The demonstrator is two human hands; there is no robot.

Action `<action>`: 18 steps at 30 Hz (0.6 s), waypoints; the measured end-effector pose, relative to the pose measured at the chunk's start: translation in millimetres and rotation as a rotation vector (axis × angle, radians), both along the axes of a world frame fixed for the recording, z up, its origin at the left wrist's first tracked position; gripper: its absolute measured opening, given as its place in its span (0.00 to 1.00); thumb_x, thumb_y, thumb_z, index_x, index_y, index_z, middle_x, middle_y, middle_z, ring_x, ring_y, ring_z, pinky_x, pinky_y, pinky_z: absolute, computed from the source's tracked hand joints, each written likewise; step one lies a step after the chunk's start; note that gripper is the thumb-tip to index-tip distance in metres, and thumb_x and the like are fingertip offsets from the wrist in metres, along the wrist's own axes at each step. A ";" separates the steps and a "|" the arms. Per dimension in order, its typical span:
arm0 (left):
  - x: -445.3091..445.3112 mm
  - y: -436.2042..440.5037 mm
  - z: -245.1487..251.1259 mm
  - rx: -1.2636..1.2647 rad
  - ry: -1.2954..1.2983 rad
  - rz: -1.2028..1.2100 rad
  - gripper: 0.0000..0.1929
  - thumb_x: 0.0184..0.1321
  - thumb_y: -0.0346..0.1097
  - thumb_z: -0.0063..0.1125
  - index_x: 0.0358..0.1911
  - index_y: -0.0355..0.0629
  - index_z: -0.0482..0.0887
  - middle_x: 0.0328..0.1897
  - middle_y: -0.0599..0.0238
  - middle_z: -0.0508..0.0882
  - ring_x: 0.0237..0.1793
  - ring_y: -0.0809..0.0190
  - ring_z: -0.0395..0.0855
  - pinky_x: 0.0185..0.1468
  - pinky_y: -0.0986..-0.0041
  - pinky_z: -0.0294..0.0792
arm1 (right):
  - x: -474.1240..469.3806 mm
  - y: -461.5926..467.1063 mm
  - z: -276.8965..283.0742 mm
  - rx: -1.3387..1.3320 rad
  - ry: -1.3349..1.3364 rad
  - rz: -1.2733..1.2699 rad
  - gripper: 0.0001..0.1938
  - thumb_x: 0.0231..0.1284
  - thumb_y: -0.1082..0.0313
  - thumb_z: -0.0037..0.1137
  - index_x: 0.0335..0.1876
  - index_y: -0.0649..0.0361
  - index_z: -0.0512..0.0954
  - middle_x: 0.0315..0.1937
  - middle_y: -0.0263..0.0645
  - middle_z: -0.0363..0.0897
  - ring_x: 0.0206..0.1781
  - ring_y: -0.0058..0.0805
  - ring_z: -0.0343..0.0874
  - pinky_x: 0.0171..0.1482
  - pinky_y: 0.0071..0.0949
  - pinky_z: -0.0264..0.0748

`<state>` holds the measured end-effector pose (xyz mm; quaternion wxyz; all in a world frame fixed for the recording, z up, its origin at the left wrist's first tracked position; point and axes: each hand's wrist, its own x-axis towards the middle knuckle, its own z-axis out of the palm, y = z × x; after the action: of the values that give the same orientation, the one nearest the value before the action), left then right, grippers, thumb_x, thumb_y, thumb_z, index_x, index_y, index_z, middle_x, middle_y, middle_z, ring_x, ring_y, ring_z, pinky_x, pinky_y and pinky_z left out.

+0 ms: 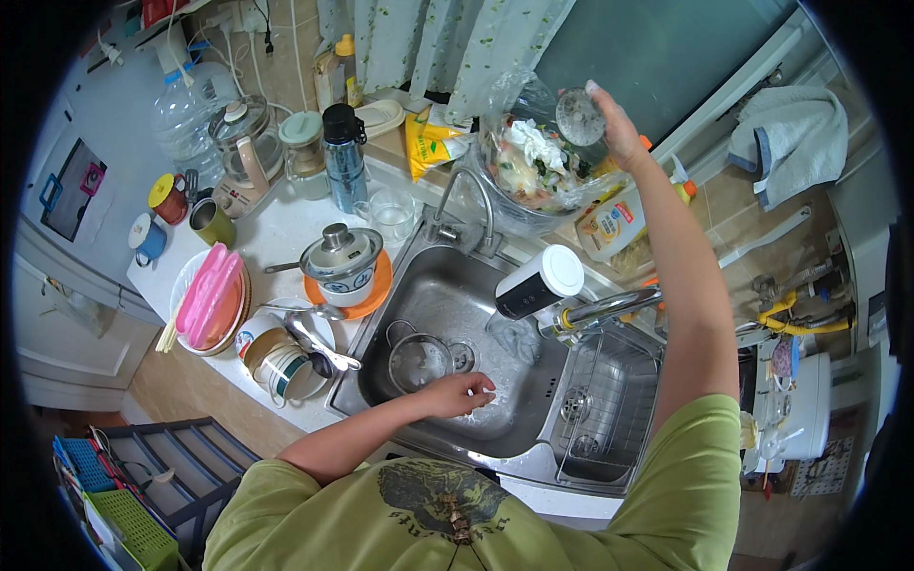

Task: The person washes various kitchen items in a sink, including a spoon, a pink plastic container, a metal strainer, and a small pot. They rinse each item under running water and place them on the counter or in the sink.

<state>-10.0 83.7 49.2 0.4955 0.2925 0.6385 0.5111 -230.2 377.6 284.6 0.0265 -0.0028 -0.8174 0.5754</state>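
My right hand (615, 127) grips a round, wet sink strainer (580, 117), raised over a basin lined with a clear plastic bag (518, 214). Food scraps and crumpled white tissue (534, 146) lie in the bag. My left hand (460, 395) hangs over the steel sink bowl (521, 428), fingers curled loosely with nothing seen in them. Beside it, a small metal pot or strainer with a looped handle (420, 362) stands on the bowl floor, next to the drain (464, 355). A grey cloth (515, 339) lies farther right in the bowl.
A chrome faucet (614, 308) and a black-and-white cylindrical device (540, 280) stand over the sink divider. The smaller basin holds a wire rack (603, 407). Stacked cups (284, 367), spoons and a lidded bowl (343, 275) crowd the left counter. A detergent bottle (610, 223) stands behind.
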 end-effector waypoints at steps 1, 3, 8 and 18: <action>0.8 0.4 -1.3 0.006 -0.011 -0.003 0.16 0.58 0.45 0.50 0.45 0.43 0.72 0.26 0.71 0.75 0.23 0.74 0.73 0.29 0.81 0.68 | -0.9 -2.7 -2.6 0.127 0.009 -0.012 0.25 0.58 0.47 0.43 0.52 0.61 0.71 0.49 0.36 0.72 0.52 0.25 0.69 0.56 0.23 0.59; 2.2 0.0 -2.4 -0.018 0.030 -0.022 0.16 0.58 0.44 0.50 0.45 0.43 0.72 0.26 0.71 0.75 0.23 0.73 0.73 0.29 0.81 0.68 | -1.1 -6.9 -7.1 0.196 0.056 -0.085 0.26 0.56 0.47 0.46 0.51 0.61 0.71 0.49 0.35 0.72 0.52 0.24 0.68 0.56 0.23 0.59; -0.3 -3.3 -2.4 -0.013 0.150 0.010 0.16 0.58 0.44 0.50 0.45 0.43 0.72 0.26 0.70 0.76 0.23 0.72 0.73 0.29 0.79 0.67 | 4.1 -12.6 -8.5 -0.152 -0.003 -0.191 0.24 0.55 0.47 0.47 0.49 0.59 0.71 0.46 0.35 0.73 0.50 0.23 0.69 0.54 0.23 0.61; -3.2 -2.3 26.7 0.068 0.243 0.063 0.14 0.58 0.42 0.51 0.44 0.43 0.74 0.24 0.70 0.76 0.24 0.72 0.73 0.30 0.78 0.67 | 15.5 0.7 2.2 -0.510 0.021 -0.134 0.17 0.56 0.51 0.43 0.43 0.53 0.72 0.42 0.32 0.76 0.46 0.25 0.75 0.51 0.27 0.68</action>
<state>-13.2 81.4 75.9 0.3879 0.3487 0.6850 0.5087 -214.7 378.3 286.9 0.0715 -0.0575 -0.6435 0.7599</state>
